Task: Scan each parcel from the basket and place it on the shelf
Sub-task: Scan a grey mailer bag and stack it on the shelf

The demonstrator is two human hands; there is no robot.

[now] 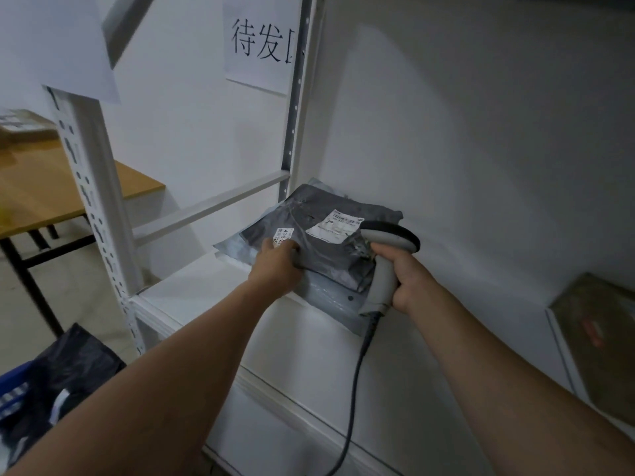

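A dark grey plastic parcel [319, 221] with two white labels lies on top of a lighter grey parcel [330, 300] on the white shelf [196, 290]. My left hand [276, 261] grips the near left edge of the dark parcel, thumb on top by the small label. My right hand [403, 273] holds the grey handle of a corded barcode scanner [388, 245], whose head points at the parcel's right side. The blue basket [13, 383] sits at the bottom left with dark bagged parcels [68, 365] in it.
White slotted shelf uprights [92, 201] frame the bay. A paper sign [257, 42] hangs on the back. A brown cardboard box [598, 341] lies on the shelf at the right. A wooden table [37, 190] with black legs stands to the left.
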